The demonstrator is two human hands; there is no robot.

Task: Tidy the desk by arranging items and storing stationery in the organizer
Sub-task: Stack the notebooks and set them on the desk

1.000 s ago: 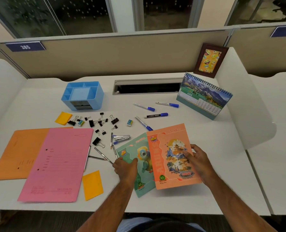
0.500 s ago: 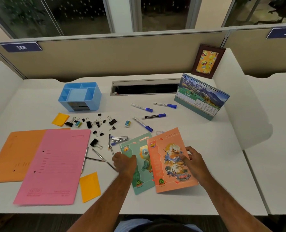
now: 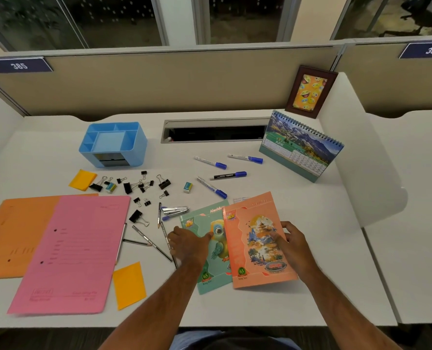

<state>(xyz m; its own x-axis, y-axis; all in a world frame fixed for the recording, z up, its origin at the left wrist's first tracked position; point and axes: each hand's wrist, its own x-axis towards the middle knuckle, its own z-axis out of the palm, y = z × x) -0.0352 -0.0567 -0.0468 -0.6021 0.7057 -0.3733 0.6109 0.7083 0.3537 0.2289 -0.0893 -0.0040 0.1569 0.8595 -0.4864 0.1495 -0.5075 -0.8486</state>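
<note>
Two notebooks lie near the desk's front edge. My left hand (image 3: 188, 245) holds the green parrot notebook (image 3: 213, 274) at its left edge, thumb on the cover. My right hand (image 3: 292, 245) grips the right edge of the orange notebook (image 3: 253, 238), which overlaps the green one's right side. The blue organizer (image 3: 134, 152) stands at the back left, its top compartments empty. Several blue markers (image 3: 229, 176) lie behind the notebooks. Binder clips (image 3: 134, 185), two erasers (image 3: 188, 187), a stapler (image 3: 175, 210) and pencils (image 3: 150, 242) are scattered to the left of my left hand.
A pink folder (image 3: 71, 253) overlaps an orange folder (image 3: 15, 233) at the front left, with yellow sticky pads (image 3: 130, 285) beside them. A desk calendar (image 3: 301, 145) and photo frame (image 3: 309, 92) stand at the back right. A cable slot (image 3: 215, 131) lies open at the back.
The orange notebook has turned more upright and slid against the green one, with my right hand staying on its right edge. My left hand stays on the green notebook.
</note>
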